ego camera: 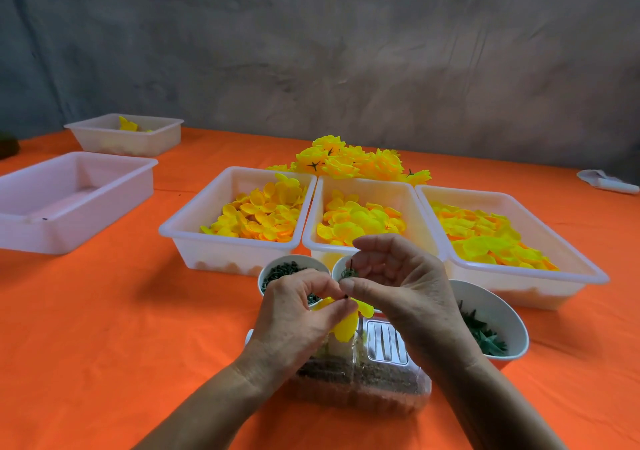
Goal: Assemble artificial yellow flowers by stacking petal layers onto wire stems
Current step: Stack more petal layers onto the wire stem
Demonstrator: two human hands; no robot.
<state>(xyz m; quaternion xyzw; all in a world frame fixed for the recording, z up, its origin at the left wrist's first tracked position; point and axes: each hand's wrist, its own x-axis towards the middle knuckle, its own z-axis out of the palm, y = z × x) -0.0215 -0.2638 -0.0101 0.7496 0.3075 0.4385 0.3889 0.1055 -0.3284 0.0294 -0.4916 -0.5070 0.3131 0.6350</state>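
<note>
Three petal trays (239,242) side by side across the middle, cups (273,271) and bowl (512,325) just before them, clear box (388,384) nearest, open orange cloth (104,311) at left front, two trays (45,231) far left

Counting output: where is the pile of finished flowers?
In the head view, the finished flowers lie heaped on the orange tablecloth, behind the middle petal tray.

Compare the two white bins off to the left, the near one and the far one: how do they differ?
The near bin looks larger and lies nearer the person; the far bin looks smaller and sits further back, toward the wall. The near bin shows no petals inside, while the far bin holds a yellow flower piece. Both are white, translucent, rectangular plastic bins standing upright on the orange tablecloth.
</note>
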